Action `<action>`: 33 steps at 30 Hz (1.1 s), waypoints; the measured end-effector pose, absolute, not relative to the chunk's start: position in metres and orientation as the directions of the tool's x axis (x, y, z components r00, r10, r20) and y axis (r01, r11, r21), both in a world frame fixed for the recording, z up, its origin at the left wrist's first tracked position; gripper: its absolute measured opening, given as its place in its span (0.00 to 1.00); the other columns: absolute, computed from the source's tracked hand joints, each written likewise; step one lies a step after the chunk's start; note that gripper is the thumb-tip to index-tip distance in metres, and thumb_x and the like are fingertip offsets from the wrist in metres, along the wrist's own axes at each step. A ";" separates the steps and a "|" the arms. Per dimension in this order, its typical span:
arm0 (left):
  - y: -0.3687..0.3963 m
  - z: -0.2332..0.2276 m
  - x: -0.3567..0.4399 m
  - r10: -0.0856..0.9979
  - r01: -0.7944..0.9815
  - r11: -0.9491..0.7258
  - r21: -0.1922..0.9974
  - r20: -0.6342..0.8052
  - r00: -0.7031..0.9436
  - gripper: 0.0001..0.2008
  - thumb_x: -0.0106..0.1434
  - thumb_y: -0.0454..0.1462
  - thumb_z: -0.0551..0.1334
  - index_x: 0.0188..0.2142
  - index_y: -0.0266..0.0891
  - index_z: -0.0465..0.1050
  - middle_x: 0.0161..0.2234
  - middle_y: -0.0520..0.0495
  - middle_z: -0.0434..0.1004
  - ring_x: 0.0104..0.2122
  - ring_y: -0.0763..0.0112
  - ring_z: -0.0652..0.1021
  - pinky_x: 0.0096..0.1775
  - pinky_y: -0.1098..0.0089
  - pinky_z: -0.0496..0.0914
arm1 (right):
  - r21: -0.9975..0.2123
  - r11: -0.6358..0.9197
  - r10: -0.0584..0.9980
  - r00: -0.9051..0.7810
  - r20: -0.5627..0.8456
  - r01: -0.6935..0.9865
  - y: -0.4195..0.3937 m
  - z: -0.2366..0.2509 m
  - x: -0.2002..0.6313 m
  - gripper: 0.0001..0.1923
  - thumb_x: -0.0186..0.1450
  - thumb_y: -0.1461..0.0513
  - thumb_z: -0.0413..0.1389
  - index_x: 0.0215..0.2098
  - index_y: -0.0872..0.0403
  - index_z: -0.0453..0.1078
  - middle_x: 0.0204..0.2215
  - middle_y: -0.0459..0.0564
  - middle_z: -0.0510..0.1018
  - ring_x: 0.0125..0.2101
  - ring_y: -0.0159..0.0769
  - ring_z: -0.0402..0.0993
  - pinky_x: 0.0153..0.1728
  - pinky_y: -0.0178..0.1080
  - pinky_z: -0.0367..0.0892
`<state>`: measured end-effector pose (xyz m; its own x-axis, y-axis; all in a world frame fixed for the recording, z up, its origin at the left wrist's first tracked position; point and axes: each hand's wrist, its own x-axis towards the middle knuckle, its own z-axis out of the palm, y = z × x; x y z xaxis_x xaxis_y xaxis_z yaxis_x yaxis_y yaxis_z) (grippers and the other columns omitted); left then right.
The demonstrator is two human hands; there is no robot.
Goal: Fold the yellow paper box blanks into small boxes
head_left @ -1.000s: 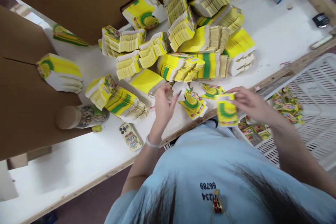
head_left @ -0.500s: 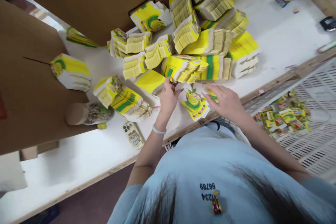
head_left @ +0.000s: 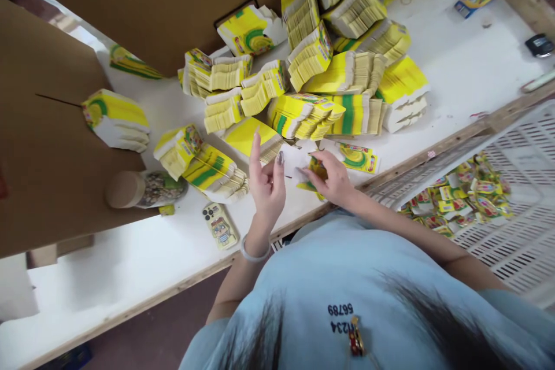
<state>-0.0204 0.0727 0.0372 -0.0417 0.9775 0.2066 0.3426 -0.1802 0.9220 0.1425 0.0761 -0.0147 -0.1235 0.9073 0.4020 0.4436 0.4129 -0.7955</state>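
Right hand (head_left: 333, 179) pinches flat carton (head_left: 315, 169) – left hand (head_left: 266, 179) spread, empty, just left of it.

The cartons (head_left: 347, 72) are yellow with green bands and white edges. The desk (head_left: 455, 63) is white, the crate (head_left: 520, 243) white too. The phone (head_left: 219, 225) case is yellow with a cartoon figure. The shirt (head_left: 347, 277) is pale blue.

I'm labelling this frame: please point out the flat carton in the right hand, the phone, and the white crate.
flat carton (head_left: 318, 169), head view, yellow face above the fingers.
phone (head_left: 219, 225), head view, middle of its decorated case.
white crate (head_left: 526, 251), head view, bare slotted floor.
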 end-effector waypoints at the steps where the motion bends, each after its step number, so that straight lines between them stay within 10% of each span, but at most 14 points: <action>1: 0.069 0.033 -0.017 0.975 0.286 -0.216 0.933 0.223 0.010 0.41 0.70 0.54 0.59 0.74 0.55 0.40 0.54 0.40 0.77 0.46 0.61 0.82 0.46 0.62 0.76 | -0.821 0.380 0.920 -0.089 0.381 0.425 0.072 -0.012 0.143 0.20 0.73 0.49 0.50 0.54 0.52 0.68 0.41 0.57 0.80 0.40 0.45 0.78 0.44 0.48 0.76; 5: 0.052 0.002 -0.001 0.910 0.143 -0.276 0.950 0.211 0.356 0.58 0.58 0.59 0.69 0.74 0.57 0.30 0.76 0.36 0.43 0.74 0.44 0.53 0.68 0.46 0.60 | -0.881 0.304 0.945 0.003 0.327 0.362 0.059 0.003 0.150 0.21 0.76 0.49 0.41 0.53 0.49 0.68 0.42 0.55 0.79 0.44 0.44 0.78 0.47 0.48 0.75; 11: 0.039 -0.016 0.009 0.872 0.101 -0.063 0.993 0.005 0.489 0.49 0.67 0.56 0.61 0.75 0.45 0.34 0.67 0.33 0.65 0.66 0.48 0.69 0.66 0.52 0.65 | -0.886 0.184 0.959 0.122 0.258 0.425 0.047 0.011 0.159 0.22 0.75 0.48 0.41 0.47 0.48 0.73 0.52 0.56 0.77 0.59 0.50 0.71 0.64 0.58 0.62; 15: 0.029 -0.013 0.006 0.898 0.159 0.028 0.987 -0.094 0.429 0.39 0.69 0.55 0.58 0.71 0.37 0.53 0.58 0.36 0.76 0.56 0.53 0.78 0.57 0.58 0.73 | -0.979 0.022 0.988 0.148 0.052 0.201 0.037 0.003 0.161 0.17 0.74 0.47 0.48 0.45 0.50 0.71 0.33 0.48 0.81 0.33 0.38 0.78 0.40 0.42 0.76; 21: 0.009 -0.018 0.013 0.901 0.104 0.245 0.964 -0.266 0.343 0.33 0.70 0.59 0.54 0.58 0.33 0.72 0.42 0.40 0.83 0.38 0.63 0.81 0.44 0.64 0.76 | -0.998 -0.068 0.957 0.284 -0.064 0.003 0.024 -0.011 0.160 0.18 0.65 0.50 0.64 0.38 0.48 0.60 0.18 0.35 0.70 0.17 0.27 0.65 0.21 0.30 0.62; 28: 0.000 -0.018 0.012 0.950 -0.137 0.231 0.963 -0.193 0.245 0.40 0.71 0.52 0.59 0.73 0.47 0.41 0.44 0.44 0.82 0.38 0.68 0.83 0.45 0.65 0.78 | -0.984 0.087 0.985 0.131 0.108 0.154 0.016 -0.014 0.179 0.17 0.63 0.51 0.66 0.46 0.49 0.72 0.37 0.49 0.81 0.33 0.36 0.79 0.37 0.40 0.76; 33: 0.005 -0.016 -0.001 0.875 -0.092 0.331 0.939 -0.269 0.402 0.36 0.66 0.49 0.66 0.67 0.44 0.54 0.35 0.48 0.83 0.29 0.71 0.82 0.33 0.71 0.76 | -0.992 -0.031 0.991 -0.126 -0.047 0.121 0.024 -0.005 0.195 0.14 0.67 0.49 0.61 0.38 0.51 0.76 0.32 0.48 0.82 0.32 0.35 0.79 0.34 0.37 0.75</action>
